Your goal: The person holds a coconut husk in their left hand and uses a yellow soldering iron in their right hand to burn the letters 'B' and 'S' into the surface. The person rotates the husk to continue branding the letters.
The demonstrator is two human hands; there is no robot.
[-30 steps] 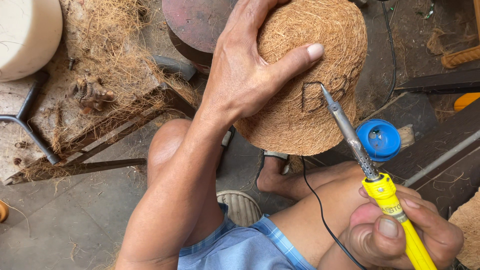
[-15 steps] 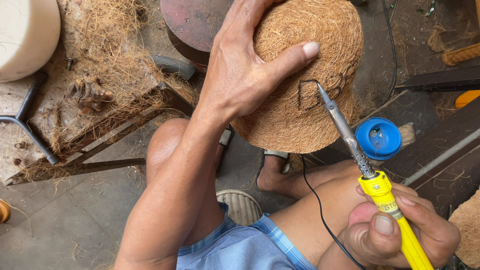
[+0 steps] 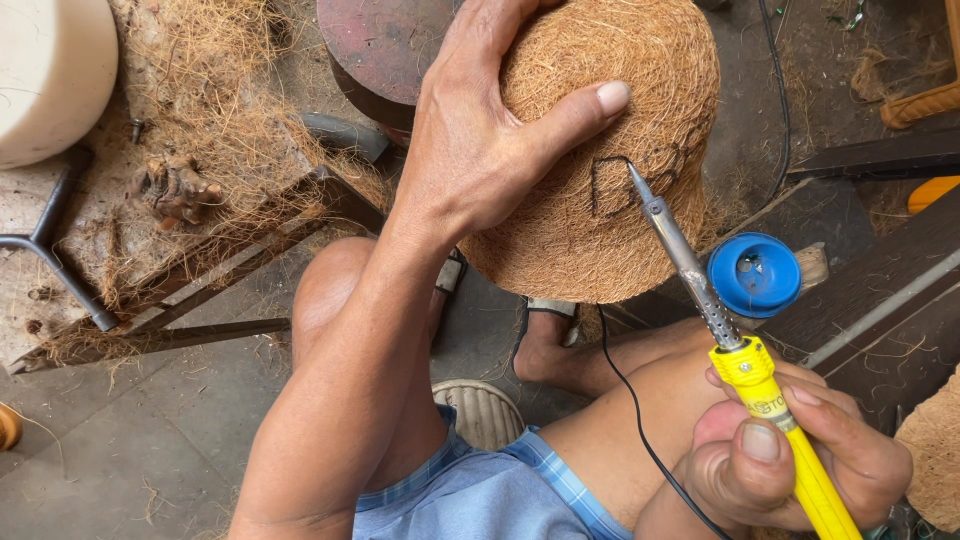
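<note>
My left hand (image 3: 495,130) is spread over a brown coconut-fibre pot (image 3: 640,90) turned bottom up, thumb pressed on its side. My right hand (image 3: 790,460) grips the yellow handle of a soldering iron (image 3: 700,290). Its metal tip touches the pot's side beside dark burnt lines (image 3: 610,185) just under my thumb. A thin black cord (image 3: 625,400) runs from the iron down across my leg.
A blue round lid (image 3: 755,273) lies right of the iron. A rusty red metal disc (image 3: 385,45) sits behind the pot. Loose coconut fibre (image 3: 200,110) covers a metal frame at left, near a white container (image 3: 45,70). My knees and a sandal (image 3: 485,410) are below.
The iron's tip has moved slightly left and down along the burnt lines on the pot. My left hand stays on the pot.
</note>
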